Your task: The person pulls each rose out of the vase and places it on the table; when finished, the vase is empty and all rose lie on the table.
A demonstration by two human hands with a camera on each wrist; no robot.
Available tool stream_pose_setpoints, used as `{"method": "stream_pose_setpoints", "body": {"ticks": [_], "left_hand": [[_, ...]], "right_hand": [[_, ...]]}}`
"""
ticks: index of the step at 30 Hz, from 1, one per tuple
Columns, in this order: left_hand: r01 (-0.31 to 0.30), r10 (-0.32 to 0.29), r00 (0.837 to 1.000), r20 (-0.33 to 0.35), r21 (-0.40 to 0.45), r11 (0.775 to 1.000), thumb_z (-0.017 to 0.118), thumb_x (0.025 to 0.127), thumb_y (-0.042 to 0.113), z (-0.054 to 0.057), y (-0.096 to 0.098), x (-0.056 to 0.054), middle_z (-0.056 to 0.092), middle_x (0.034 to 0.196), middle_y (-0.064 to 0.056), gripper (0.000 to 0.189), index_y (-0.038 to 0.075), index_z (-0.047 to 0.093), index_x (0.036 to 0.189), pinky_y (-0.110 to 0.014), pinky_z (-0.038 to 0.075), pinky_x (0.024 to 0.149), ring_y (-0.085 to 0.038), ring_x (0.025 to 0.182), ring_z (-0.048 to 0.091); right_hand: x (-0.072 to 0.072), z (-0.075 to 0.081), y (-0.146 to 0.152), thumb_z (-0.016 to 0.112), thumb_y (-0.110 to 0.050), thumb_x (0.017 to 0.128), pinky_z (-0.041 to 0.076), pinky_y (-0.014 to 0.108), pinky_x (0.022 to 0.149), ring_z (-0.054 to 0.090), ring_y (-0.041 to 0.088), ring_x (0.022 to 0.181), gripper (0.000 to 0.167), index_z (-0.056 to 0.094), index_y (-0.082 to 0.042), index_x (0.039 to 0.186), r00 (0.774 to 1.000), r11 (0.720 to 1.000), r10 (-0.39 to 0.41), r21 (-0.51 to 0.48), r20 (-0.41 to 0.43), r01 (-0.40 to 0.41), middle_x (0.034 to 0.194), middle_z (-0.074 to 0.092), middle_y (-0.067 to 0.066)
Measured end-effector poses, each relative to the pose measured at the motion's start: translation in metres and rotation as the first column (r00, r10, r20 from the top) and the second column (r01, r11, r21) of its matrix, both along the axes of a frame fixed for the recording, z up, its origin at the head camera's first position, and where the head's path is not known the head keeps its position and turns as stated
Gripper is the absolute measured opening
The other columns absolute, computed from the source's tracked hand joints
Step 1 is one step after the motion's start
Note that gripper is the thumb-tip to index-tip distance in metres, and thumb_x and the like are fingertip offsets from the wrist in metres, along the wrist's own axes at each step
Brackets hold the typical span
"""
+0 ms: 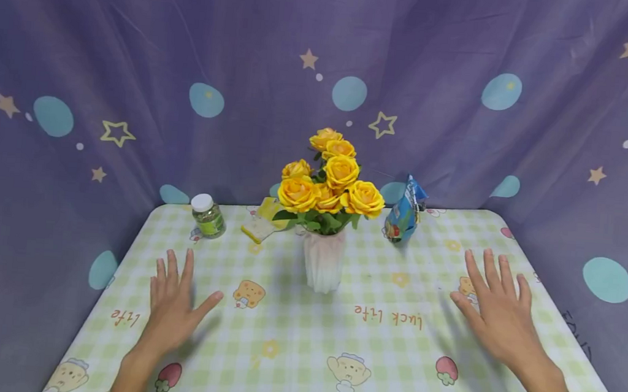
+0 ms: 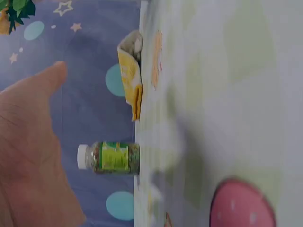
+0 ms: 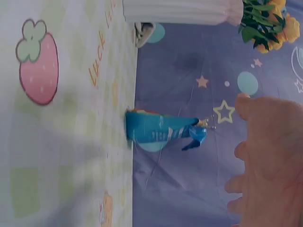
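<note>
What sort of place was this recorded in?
Probably a small indoor tabletop set, though the wider room is hidden: a star-patterned purple curtain hangs behind and on both sides, around a checked tablecloth with a vase of yellow roses standing on it.

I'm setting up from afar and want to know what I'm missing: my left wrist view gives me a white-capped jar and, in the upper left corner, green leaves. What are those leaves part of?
Observer: A bouquet of yellow roses, standing in a pink-to-white ribbed vase.
Operator: And what's on the other side, which I can't see?
Observer: The right hand, raised above the checkered tablecloth with its fingers extended, holding nothing.
Operator: Any object I lack farther back?
Observer: Yes, a blue bag stands near the back edge, to the right of the roses in the head view.
</note>
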State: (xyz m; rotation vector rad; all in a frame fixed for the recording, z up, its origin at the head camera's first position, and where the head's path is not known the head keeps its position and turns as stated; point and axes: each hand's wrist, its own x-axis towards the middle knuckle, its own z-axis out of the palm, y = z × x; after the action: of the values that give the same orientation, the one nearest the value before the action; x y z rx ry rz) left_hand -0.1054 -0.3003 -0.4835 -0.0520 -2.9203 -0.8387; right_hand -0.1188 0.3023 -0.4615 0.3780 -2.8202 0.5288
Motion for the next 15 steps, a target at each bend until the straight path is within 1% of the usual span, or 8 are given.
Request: {"method": "stream_pose_setpoints", "body": {"ticks": [4, 6, 8, 11, 13, 15], "left_hand": [[0.034, -0.031, 0.998, -0.063, 0.057, 0.998, 0.068, 0.108, 0.051, 0.003, 0.015, -0.002, -0.029, 0.180, -0.019, 0.109, 0.017, -0.008, 0.178, -0.073, -0.017, 0.129, -0.048, 0.164, -0.030], [0.050, -0.042, 0.994, -0.096, 0.080, 0.996, 0.069, 0.108, 0.049, 0.004, 0.024, -0.005, -0.027, 0.180, -0.019, 0.109, 0.017, -0.007, 0.179, -0.072, -0.016, 0.129, -0.048, 0.164, -0.029], [0.060, -0.046, 0.992, -0.119, 0.124, 0.990, 0.071, 0.107, 0.045, 0.005, 0.034, -0.008, -0.026, 0.181, -0.018, 0.108, 0.018, -0.006, 0.179, -0.073, -0.013, 0.130, -0.047, 0.165, -0.029], [0.078, -0.052, 0.991, -0.124, 0.213, 0.974, 0.073, 0.107, 0.040, 0.009, 0.048, -0.011, -0.023, 0.183, -0.015, 0.108, 0.022, -0.005, 0.179, -0.080, -0.005, 0.128, -0.045, 0.166, -0.026], [0.087, -0.059, 0.992, -0.107, 0.280, 0.956, 0.072, 0.108, 0.039, 0.010, 0.059, -0.014, -0.022, 0.184, -0.011, 0.107, 0.026, -0.005, 0.179, -0.084, 0.000, 0.126, -0.043, 0.167, -0.025], [0.100, -0.072, 0.993, -0.095, 0.329, 0.939, 0.072, 0.108, 0.040, 0.010, 0.071, -0.018, -0.019, 0.185, -0.010, 0.106, 0.025, -0.005, 0.180, -0.086, 0.004, 0.125, -0.043, 0.168, -0.022]], "right_hand": [[-0.001, 0.002, -0.010, 0.056, -0.045, 0.116, 0.002, 0.079, 0.127, -0.001, 0.047, 0.170, 0.081, 0.013, -0.020, 0.180, 0.999, 1.000, 0.026, 0.005, -0.040, -0.025, 0.184, 0.011, 0.024], [-0.001, 0.004, -0.017, 0.058, -0.043, 0.115, 0.008, 0.078, 0.127, 0.004, 0.047, 0.170, 0.081, 0.015, -0.019, 0.180, 0.997, 0.999, 0.044, 0.004, -0.060, -0.044, 0.184, 0.014, 0.023], [-0.001, 0.007, -0.025, 0.060, -0.042, 0.114, 0.015, 0.078, 0.125, 0.010, 0.047, 0.169, 0.081, 0.019, -0.018, 0.179, 0.995, 0.998, 0.063, -0.006, -0.082, -0.063, 0.183, 0.018, 0.022], [-0.002, 0.011, -0.038, 0.064, -0.041, 0.113, 0.024, 0.078, 0.121, 0.025, 0.049, 0.165, 0.079, 0.026, -0.016, 0.178, 0.986, 0.995, 0.090, -0.037, -0.141, -0.096, 0.181, 0.026, 0.022], [-0.003, 0.013, -0.047, 0.067, -0.039, 0.111, 0.030, 0.078, 0.116, 0.035, 0.051, 0.159, 0.077, 0.032, -0.016, 0.176, 0.977, 0.991, 0.101, -0.064, -0.187, -0.114, 0.179, 0.032, 0.021], [-0.003, 0.017, -0.055, 0.070, -0.035, 0.110, 0.036, 0.078, 0.112, 0.043, 0.053, 0.153, 0.075, 0.038, -0.016, 0.174, 0.968, 0.987, 0.108, -0.094, -0.226, -0.132, 0.176, 0.039, 0.021]]}}
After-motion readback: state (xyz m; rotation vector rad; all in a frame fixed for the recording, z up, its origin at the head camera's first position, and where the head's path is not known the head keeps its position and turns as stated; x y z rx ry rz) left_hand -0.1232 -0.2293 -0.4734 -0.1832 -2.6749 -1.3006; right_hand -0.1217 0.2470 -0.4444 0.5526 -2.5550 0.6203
